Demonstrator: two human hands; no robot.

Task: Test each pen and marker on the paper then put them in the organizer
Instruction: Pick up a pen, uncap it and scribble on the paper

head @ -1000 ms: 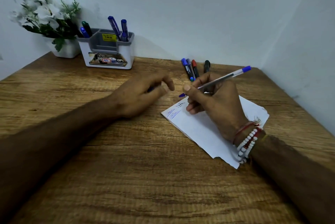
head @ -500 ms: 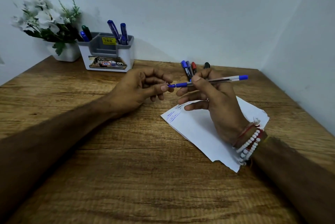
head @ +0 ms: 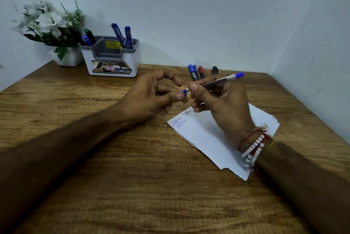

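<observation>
My right hand (head: 225,104) grips a clear ballpoint pen (head: 217,81) with a blue end plug, held above the white paper (head: 206,139). My left hand (head: 153,95) pinches the pen's blue cap (head: 184,92) over its tip. The paper carries a few blue and black scribbles near its left corner. The grey and white organizer (head: 111,57) stands at the back left with several pens and markers upright in it. Several more markers (head: 197,71) lie on the table behind my hands.
A white pot of artificial flowers (head: 55,30) stands left of the organizer. The wooden table (head: 132,176) meets walls at the back and on the right.
My right hand lifted the pen off the paper and turned it level. My left hand came in and brought the blue cap onto the pen's tip.
</observation>
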